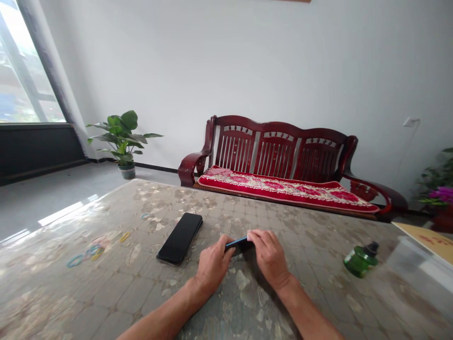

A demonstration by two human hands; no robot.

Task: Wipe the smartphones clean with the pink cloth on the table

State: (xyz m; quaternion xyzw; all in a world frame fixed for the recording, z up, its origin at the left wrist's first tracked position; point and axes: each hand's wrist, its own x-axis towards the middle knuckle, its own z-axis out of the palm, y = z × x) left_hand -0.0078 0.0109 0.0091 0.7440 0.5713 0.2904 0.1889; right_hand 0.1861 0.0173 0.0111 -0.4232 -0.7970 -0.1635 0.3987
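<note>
Between my two hands is a thin dark phone with a blue edge (pixel 240 243), tilted so that mostly its narrow edge shows. My left hand (pixel 213 263) is closed on its left end, thumb and fingers pinching it. The right end is gripped by my right hand (pixel 269 255), with the fingers curled over it. Much of the phone is hidden by the hands and the steep angle. To the left of my left hand, a larger black phone (pixel 180 238) lies flat, screen up, on the patterned tablecloth (pixel 130 288).
Several coloured rubber bands (pixel 92 250) lie on the left of the table. A green bottle with a black cap (pixel 361 259) is on the right, near a clear plastic box (pixel 417 264). Beyond the table are a red wooden bench (pixel 276 146) and a potted plant (pixel 125 137).
</note>
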